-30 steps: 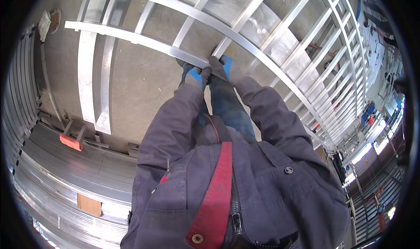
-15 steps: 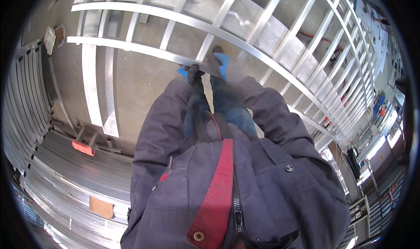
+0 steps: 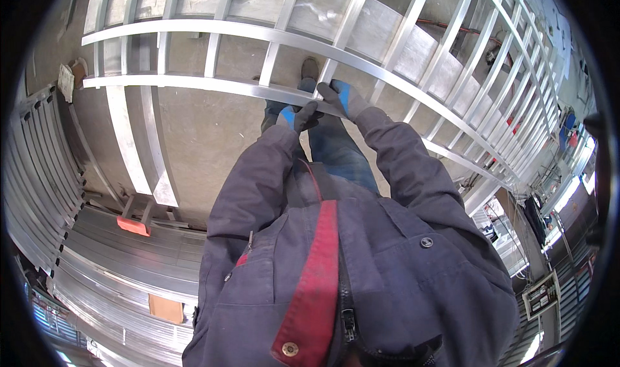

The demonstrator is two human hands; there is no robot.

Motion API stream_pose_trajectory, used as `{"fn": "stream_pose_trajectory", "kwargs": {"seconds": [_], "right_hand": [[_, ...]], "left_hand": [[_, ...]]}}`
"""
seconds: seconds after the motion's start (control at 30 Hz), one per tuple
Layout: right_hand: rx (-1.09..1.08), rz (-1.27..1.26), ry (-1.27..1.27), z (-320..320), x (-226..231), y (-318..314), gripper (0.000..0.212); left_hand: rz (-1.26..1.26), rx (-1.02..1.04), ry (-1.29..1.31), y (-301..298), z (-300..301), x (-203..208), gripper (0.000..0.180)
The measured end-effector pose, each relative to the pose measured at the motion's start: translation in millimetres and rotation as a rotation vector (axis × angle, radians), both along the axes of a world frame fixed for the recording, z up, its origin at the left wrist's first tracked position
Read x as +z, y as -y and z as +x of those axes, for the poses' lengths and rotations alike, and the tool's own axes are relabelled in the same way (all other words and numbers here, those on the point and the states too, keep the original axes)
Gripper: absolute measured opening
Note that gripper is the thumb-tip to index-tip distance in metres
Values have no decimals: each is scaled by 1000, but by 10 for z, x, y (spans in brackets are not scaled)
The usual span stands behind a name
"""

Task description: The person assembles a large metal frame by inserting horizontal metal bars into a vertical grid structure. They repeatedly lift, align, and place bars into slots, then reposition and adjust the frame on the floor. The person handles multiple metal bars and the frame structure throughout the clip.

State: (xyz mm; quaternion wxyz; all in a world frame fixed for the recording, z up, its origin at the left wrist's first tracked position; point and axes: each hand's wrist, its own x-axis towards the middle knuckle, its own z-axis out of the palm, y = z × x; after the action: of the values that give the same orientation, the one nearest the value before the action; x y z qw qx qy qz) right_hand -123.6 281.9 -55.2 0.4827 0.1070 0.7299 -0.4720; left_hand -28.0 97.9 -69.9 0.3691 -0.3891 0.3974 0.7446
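Observation:
A long aluminium ladder-like frame [image 3: 194, 83] with many rungs lies across the concrete floor in front of me. Both hands wear blue and dark grey gloves. My left hand [image 3: 296, 116] grips the near side rail of the frame. My right hand [image 3: 341, 100] holds the same rail just to the right, where a rung meets it. My dark grey jacket with a red collar strip fills the lower middle. My legs in blue jeans and one shoe [image 3: 310, 67] show beyond the rail.
Stacked aluminium profiles [image 3: 110, 264] lie at lower left, with an orange block [image 3: 133, 225] and a brown card piece [image 3: 166, 308] on them. More rails stand along the left edge [image 3: 39, 167]. Shelving and equipment sit at far right [image 3: 542, 238].
The view has shifted, so the frame and my gloved hands appear a little higher and closer. Both hands stay on the near rail.

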Motion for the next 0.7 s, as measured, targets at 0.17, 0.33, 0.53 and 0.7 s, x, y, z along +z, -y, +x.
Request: {"fn": "stream_pose_trajectory", "kwargs": {"seconds": [0.17,0.33,0.53,0.7], "right_hand": [[68,3,-87,202,-323,-38,63],[168,13,-115,215,-385,-72,61],[234,84,-79,136,-195,-53,68],[61,30,-40,65,-92,-6,69]], "left_hand": [[-71,77,7,-43,58,-102,53],[-98,108,28,-87,26,-83,50],[-194,16,1,-87,-50,-2,42],[-102,88,10,-141,41,-336,38]]}}
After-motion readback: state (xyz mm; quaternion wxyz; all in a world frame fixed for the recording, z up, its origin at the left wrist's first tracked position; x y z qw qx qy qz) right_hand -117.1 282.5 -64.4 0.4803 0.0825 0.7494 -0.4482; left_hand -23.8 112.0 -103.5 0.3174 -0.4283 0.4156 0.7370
